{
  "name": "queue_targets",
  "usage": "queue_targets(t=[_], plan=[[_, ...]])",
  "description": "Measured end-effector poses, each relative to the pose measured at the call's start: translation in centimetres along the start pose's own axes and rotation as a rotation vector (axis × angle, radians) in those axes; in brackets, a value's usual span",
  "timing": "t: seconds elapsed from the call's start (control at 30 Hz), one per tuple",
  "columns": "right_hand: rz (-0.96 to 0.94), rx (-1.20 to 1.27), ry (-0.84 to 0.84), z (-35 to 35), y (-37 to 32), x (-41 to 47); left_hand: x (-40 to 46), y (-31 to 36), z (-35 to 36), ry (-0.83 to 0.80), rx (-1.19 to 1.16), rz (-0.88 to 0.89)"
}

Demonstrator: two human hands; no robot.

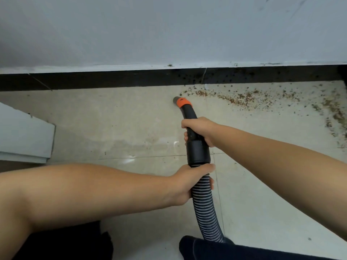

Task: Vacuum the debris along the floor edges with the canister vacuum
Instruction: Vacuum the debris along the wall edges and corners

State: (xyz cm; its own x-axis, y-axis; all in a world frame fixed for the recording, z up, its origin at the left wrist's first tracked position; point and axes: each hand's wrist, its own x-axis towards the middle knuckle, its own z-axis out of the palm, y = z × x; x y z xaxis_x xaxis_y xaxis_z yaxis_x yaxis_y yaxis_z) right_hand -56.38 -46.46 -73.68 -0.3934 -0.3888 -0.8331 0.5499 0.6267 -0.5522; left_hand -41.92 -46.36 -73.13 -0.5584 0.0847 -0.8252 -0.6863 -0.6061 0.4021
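My right grip (199, 131) is clamped round the black wand just behind the nozzle (179, 101), and my left grip (189, 182) is wrapped round the ribbed hose (205, 209) below the cuff. The nozzle sits on the floor (112, 117) near the skirting (93, 81), at the left end of the debris (242, 99). Left of the nozzle the edge looks clean; right of it the brown trail along the skirting is still there, so I judge roughly half remains.

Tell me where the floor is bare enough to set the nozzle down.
Bare tile lies left of the nozzle, between the black skirting and the grey panel. Right of the nozzle, brown debris crowds the floor along the skirting toward the corner.
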Motion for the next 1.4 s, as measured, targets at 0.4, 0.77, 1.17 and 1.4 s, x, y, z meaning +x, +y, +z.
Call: queue_targets(t=[0.4,0.77,1.17,1.4], plan=[[0.026,0.286,0.306,-8.0,0.7,-0.1,3.3,3.3,4.0,-0.113,0.172,-0.089],[0.022,0.161,0.174,-6.5,-1.0,0.8,3.3,3.1,3.7,-0.011,0.032,-0.049],[0.011,0.014,0.033,-2.3,-1.2,1.0,1.9,1.3,2.0,0.044,-0.080,-0.019],[-0.018,0.086,0.121,-2.2,-1.0,1.5,2.3,2.2,0.7,0.005,0.001,-0.042]])
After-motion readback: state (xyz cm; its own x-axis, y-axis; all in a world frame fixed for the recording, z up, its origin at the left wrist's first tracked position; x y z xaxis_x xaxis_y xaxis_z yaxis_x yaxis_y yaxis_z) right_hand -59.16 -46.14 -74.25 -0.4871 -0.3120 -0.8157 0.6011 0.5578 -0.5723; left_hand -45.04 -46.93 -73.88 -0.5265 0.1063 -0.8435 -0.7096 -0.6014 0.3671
